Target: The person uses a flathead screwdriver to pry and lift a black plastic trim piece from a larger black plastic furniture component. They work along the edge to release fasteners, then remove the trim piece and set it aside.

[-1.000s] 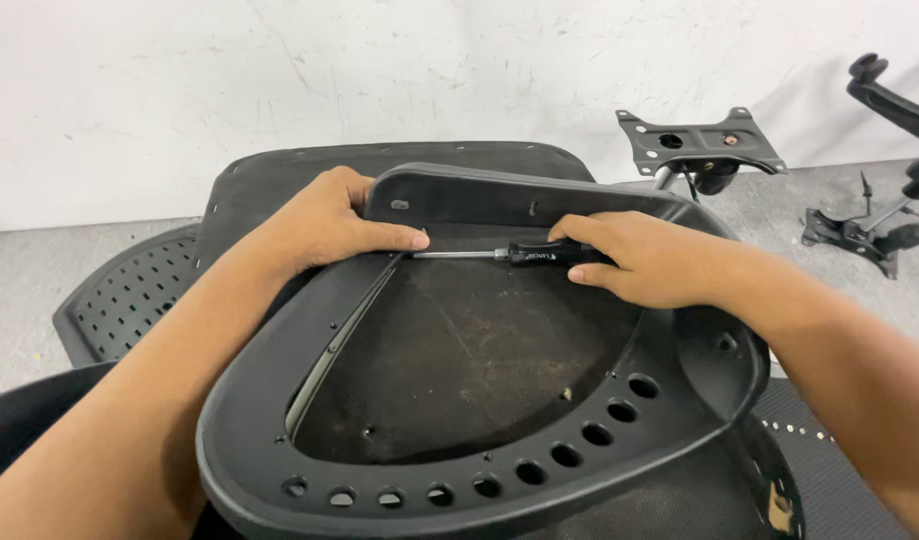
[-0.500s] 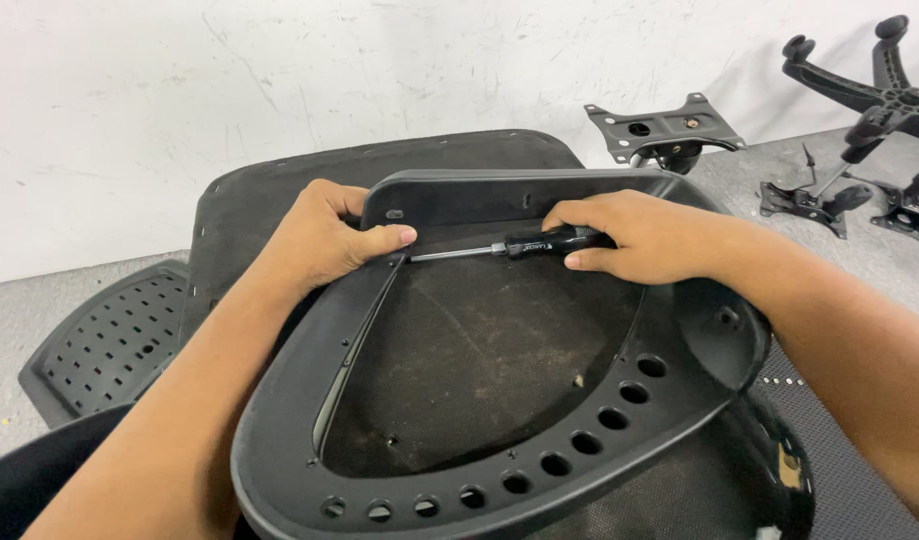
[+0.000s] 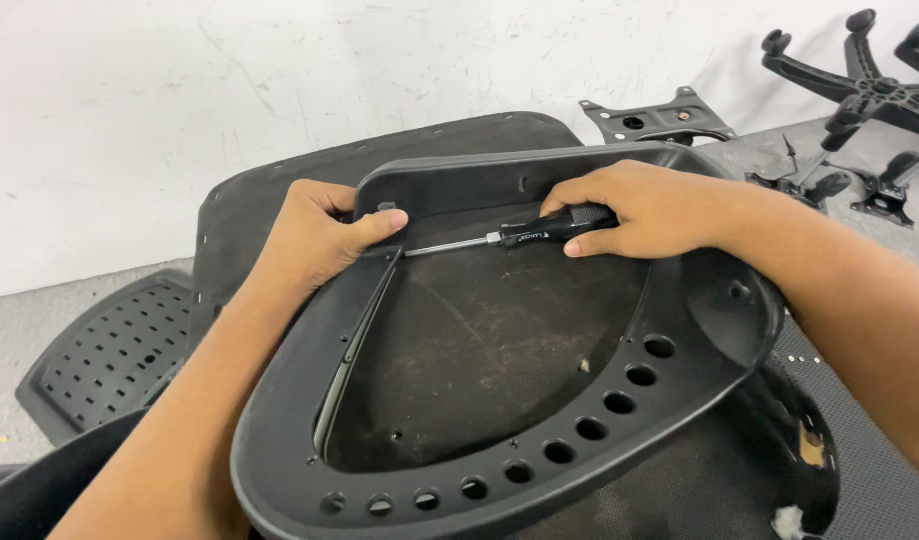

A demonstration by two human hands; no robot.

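We face a white wall point(image 3: 279, 80), scuffed and marked with thin scratches and small dark specks. Where it ends we see a grey concrete floor point(image 3: 19, 330), rough and mottled. At the left a black perforated panel point(image 3: 109, 350) lies flat on the floor. At the upper right a black metal bracket plate point(image 3: 659, 118) with round holes stands close to the wall, and beside it a black star-shaped chair base point(image 3: 859, 85) rests upside down with its castors raised. The light is even and soft, casting only faint shadows.
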